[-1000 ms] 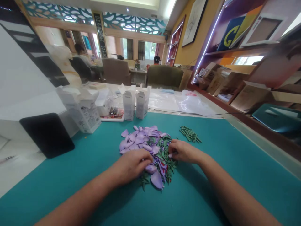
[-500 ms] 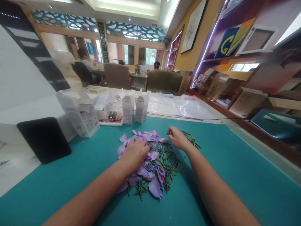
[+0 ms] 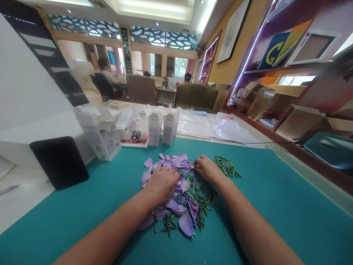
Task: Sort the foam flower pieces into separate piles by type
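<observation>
Heap of purple foam petals (image 3: 176, 191) and green foam leaves (image 3: 168, 225) sits mid-mat, loose and overlapping, purple mostly on the far and near-left side, green toward the near right. I read them as thin cut foam: very light, soft, floppy, not fragile, but likely to snag on each other. Some pieces look interlocked, so a grab from the middle would probably drag neighbours along. Best hold from here: one free petal edge at the heap's rim, thumb-and-finger pinch.

Left hand (image 3: 161, 186): palm down on the heap, fingers open and lying over the petals, no visible grip. Right hand (image 3: 206, 169): at the heap's far edge, fingers curled in, almost closed, touching the petals. Can't tell from this angle whether a piece is held between them.

Just past the right hand, a tight cluster of short green sticks (image 3: 227, 166) lies near the heap but not touching it. They look small and stiff, easy to pick up one at a time.

All of this is on a teal mat (image 3: 275, 206). Beyond its far edge stand two narrow white cartons (image 3: 162, 129), with a larger open carton (image 3: 100, 132) to the left and a black pad (image 3: 59, 162) at the mat's left edge. Clear plastic sheet (image 3: 194, 125) lies further back. A seated person (image 3: 104, 73) is well off in the background.
</observation>
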The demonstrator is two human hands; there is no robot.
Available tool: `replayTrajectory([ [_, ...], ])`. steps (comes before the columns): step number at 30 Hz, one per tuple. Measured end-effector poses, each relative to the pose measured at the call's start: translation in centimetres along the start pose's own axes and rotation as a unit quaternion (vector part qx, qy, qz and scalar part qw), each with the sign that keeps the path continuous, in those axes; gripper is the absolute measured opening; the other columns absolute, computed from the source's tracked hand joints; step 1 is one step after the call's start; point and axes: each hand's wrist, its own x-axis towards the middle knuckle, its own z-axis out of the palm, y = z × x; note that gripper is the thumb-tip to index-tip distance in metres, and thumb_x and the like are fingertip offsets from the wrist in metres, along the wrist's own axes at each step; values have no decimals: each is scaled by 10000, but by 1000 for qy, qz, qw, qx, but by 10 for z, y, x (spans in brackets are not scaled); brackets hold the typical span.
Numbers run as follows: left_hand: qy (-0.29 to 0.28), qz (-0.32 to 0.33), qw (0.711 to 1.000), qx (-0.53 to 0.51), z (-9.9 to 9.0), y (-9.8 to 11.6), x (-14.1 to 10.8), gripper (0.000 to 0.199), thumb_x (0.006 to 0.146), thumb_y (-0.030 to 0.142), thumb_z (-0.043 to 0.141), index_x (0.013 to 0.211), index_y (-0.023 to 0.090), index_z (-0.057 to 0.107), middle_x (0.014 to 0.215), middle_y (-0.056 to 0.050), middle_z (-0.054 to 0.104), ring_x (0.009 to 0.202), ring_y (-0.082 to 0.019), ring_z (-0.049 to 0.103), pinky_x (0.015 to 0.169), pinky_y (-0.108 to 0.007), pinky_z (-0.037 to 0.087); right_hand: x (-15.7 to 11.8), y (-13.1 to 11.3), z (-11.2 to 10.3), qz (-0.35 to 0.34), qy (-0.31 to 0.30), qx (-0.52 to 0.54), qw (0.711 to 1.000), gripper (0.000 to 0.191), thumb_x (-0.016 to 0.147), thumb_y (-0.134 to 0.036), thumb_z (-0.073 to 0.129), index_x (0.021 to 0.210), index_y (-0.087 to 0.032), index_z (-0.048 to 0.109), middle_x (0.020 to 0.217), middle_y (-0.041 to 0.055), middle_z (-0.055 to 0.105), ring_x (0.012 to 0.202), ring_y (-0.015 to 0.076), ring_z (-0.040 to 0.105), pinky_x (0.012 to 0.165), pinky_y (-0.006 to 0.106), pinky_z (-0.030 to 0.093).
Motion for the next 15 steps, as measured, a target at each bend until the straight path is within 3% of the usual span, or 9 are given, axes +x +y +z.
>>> replayTrajectory([
  [7,28,-23,996,-77,1,-5,1,110,855,184,463,892,185,567,895,-56,633,876,-230,539,765,-346,366,-2,1,4,-21,10,31,999,83,844,-212,545,905,-167,579,882,48,565,801,158,503,701,243,332],
  [15,66,-52,976,-200,-1,-6,3,152,875,296,463,867,189,571,833,-22,634,760,-167,547,678,-274,399,-5,-2,6,-34,20,29,999,122,881,-214,494,937,-165,590,945,81,567,854,174,515,742,254,347],
])
